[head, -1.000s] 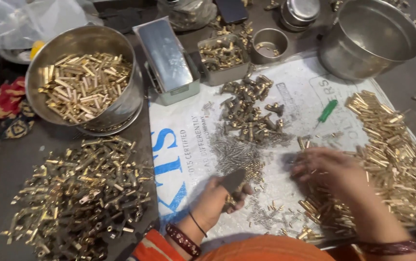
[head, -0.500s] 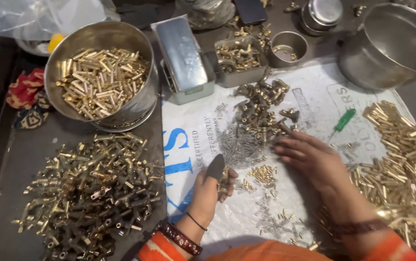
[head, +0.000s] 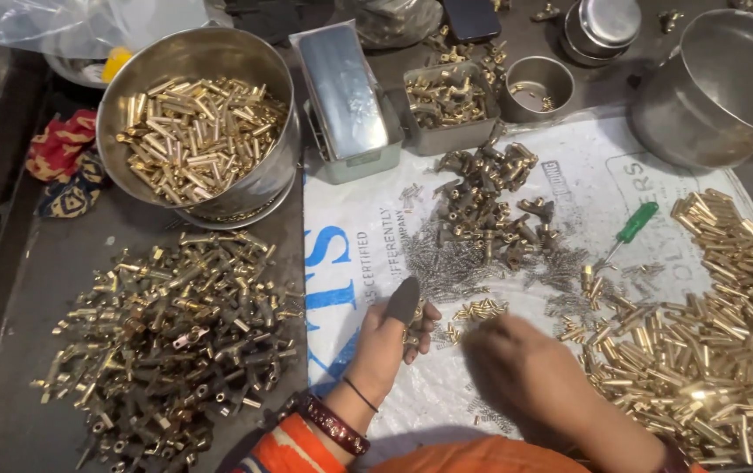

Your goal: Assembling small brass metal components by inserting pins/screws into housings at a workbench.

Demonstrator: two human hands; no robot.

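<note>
A left hand [head: 391, 343], its thumb capped with a dark guard, is seen near the middle of a white printed sack [head: 368, 263] spread over the work surface; its fingers are curled around a small brass part [head: 411, 335], which is grasped just below the thumb. A right hand [head: 525, 372] is laid palm down on the sack just to the right, blurred, and whether anything is clenched under it cannot be told. A little heap of brass pins [head: 475, 310] is found between and slightly beyond the two hands. Grey springs [head: 446, 263] are scattered farther off, and beyond them a pile of dull brass fittings [head: 486, 206] is heaped. A green-handled screwdriver [head: 629, 229] is placed to the right of these. A large mound of bright brass tubes [head: 709, 342] is spread along the right edge. On the dark tray at left a pile of assembled brass pieces [head: 175, 328] is held, and at far left a steel bowl [head: 258, 180] filled with brass tubes is set. A rectangular metal tin [head: 346, 96] and an empty steel pot [head: 727, 88] are ranged along the far side.
</note>
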